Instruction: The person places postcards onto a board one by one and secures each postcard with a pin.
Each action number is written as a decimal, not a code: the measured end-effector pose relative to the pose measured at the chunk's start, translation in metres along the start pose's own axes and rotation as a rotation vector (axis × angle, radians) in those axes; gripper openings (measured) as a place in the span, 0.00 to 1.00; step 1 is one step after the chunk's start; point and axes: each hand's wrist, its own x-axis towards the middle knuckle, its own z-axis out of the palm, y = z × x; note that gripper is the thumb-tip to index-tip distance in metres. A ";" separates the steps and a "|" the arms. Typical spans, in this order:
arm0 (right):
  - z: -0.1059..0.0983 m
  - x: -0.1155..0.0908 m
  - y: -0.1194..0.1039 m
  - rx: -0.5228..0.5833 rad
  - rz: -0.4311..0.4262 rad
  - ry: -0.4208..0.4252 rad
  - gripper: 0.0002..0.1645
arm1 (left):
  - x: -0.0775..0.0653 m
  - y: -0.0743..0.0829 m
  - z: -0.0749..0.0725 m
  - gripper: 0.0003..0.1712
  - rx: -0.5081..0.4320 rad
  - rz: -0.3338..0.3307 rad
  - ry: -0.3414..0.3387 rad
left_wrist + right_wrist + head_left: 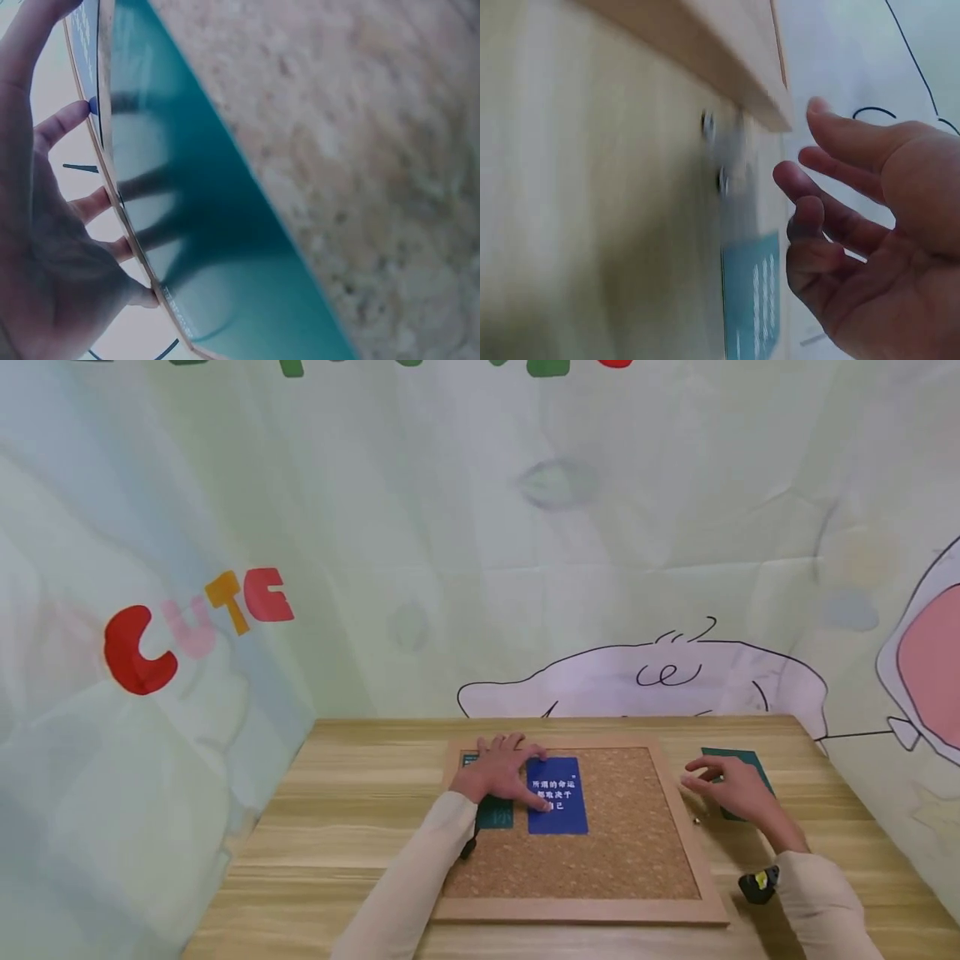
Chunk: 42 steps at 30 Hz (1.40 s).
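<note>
A framed cork board (637,852) lies on the wooden table. A blue card (558,777) with white writing and a dark green card (495,814) lie side by side on its left half. With spread fingers, my left hand (501,772) reaches over both cards, its thumb on the blue one. It partly covers the green card (217,187), which fills much of the left wrist view. My right hand (731,785) hovers off the board's right side, fingers loosely bent and nothing visible between them. Beneath it a second green card (750,760) lies on the table, partly hidden.
Two small shiny pieces (708,124), too blurred to identify, lie beside the board's wooden frame (735,67). Behind the table hangs a pale curtain (420,568) with printed letters and cartoon drawings. A black wrist device (759,885) sits at the right sleeve.
</note>
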 end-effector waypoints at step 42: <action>0.017 -0.040 0.008 -0.198 -0.148 0.081 0.09 | -0.002 0.006 -0.001 0.51 0.006 -0.011 0.000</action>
